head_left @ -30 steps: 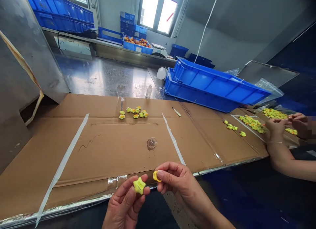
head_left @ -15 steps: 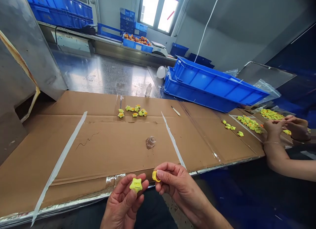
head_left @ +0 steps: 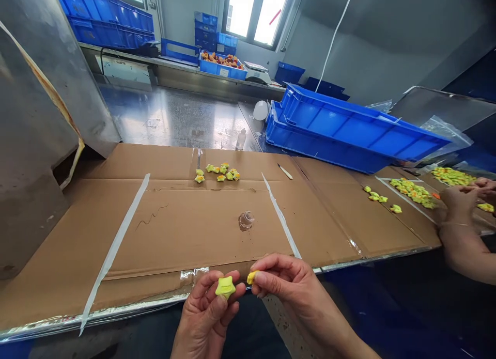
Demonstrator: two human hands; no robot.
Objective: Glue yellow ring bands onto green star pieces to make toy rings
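Observation:
My left hand [head_left: 207, 317] pinches a yellow-green star-shaped piece [head_left: 225, 286] between thumb and fingertips, just in front of the table's near edge. Close to its right, my right hand [head_left: 282, 284] pinches a small yellow piece [head_left: 251, 277], which is mostly hidden by the fingers. The two pieces are a finger's width apart. A small clear round cap [head_left: 246, 220] lies on the cardboard sheet [head_left: 186, 224] beyond my hands. Farther back sits a cluster of several yellow-green stars [head_left: 217, 172].
Another person's hands [head_left: 463, 204] work at the right over a tray of yellow-green stars [head_left: 413, 191]. Stacked blue bins [head_left: 349, 126] stand at the back right. A small bottle [head_left: 241, 140] and a thin stick [head_left: 285, 171] lie behind. A metal panel [head_left: 39, 116] leans at the left.
My two hands have drawn closer together, so the yellow piece is nearer the star. The view has shifted slightly to the left and down.

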